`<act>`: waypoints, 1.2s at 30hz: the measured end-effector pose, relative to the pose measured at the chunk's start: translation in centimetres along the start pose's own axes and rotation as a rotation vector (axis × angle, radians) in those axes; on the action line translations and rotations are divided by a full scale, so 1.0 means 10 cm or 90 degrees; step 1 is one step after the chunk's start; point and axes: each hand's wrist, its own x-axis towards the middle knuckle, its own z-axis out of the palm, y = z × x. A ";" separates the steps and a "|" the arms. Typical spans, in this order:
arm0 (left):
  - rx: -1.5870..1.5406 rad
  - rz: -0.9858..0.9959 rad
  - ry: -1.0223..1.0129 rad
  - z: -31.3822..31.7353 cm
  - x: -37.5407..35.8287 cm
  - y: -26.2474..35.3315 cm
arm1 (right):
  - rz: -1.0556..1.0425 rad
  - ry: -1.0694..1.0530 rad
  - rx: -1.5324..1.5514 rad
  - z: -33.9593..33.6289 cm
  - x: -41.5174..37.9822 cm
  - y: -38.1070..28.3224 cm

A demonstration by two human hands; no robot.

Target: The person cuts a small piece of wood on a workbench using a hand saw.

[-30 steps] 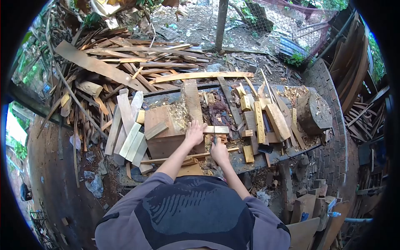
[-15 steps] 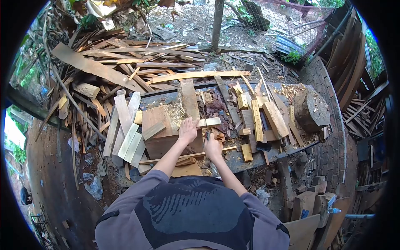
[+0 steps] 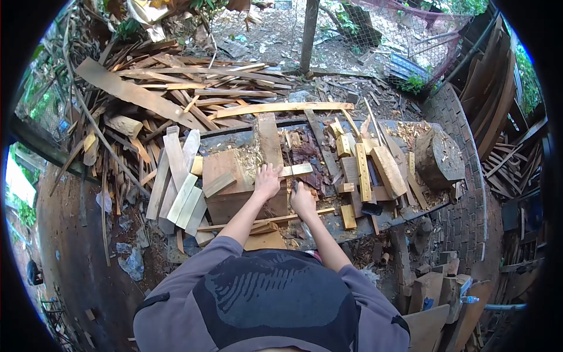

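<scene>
A short pale wood strip (image 3: pixel 297 170) lies across the right edge of a big wooden block (image 3: pixel 240 202), its free end jutting out to the right. My left hand (image 3: pixel 268 180) holds the strip down against the block, fingers bent over it. In my right hand (image 3: pixel 303 201), closed just below the strip's free end, is the dark handle of a thin-bladed tool that looks like a saw (image 3: pixel 292 173). Its narrow blade crosses the strip, a little to the right of my left fingers. Most of the handle is hidden in my grip.
An upright plank (image 3: pixel 268 138) rises behind the block. Pale boards (image 3: pixel 186 202) lean to the left. Cut lumber (image 3: pixel 388 170), a dark phone-like object (image 3: pixel 371 208) and a log stump (image 3: pixel 438 155) are on the right. A scrap pile (image 3: pixel 170 88) stands behind.
My right hand has shifted slightly forward with the saw. My left hand stays on the strip, and the view has moved a little.
</scene>
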 end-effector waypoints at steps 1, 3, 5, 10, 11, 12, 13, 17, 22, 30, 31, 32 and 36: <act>0.005 -0.003 0.003 0.01 0.03 -0.02 | -0.003 0.007 0.012 -0.02 -0.03 -0.03; 0.000 -0.012 -0.008 0.02 0.07 -0.07 | -0.006 -0.016 0.011 -0.15 -0.40 0.00; -0.017 -0.023 -0.033 0.01 0.12 -0.10 | 0.021 -0.065 -0.024 -0.25 -0.69 0.09; -0.032 -0.024 -0.045 0.02 0.14 -0.12 | 0.024 0.010 -0.032 -0.10 -0.46 0.13; -0.039 -0.025 -0.038 0.04 0.16 -0.19 | 0.030 0.016 -0.032 -0.06 -0.37 0.15; -0.047 -0.026 -0.030 0.01 0.16 -0.21 | 0.021 0.012 -0.046 -0.14 -0.36 0.10; -0.045 -0.002 -0.037 -0.01 0.14 -0.19 | 0.015 -0.007 -0.048 -0.18 -0.34 0.09; -0.015 0.041 -0.055 -0.10 0.03 -0.10 | -0.016 -0.041 -0.046 -0.18 -0.27 0.08; -0.012 0.079 -0.069 -0.06 0.07 -0.14 | -0.011 -0.039 -0.058 -0.09 0.05 0.00; -0.092 -0.215 -0.102 -0.02 0.35 -0.02 | -0.011 0.034 -0.022 0.15 0.02 0.02; -0.053 -0.259 -0.079 0.03 0.38 0.06 | 0.008 0.035 -0.025 0.18 -0.02 0.00; -0.025 -0.285 -0.024 0.07 0.38 0.12 | 0.019 0.037 -0.023 0.21 -0.04 -0.01; 0.010 -0.350 0.075 0.24 0.47 0.14 | 0.044 0.037 -0.026 0.10 -0.04 -0.11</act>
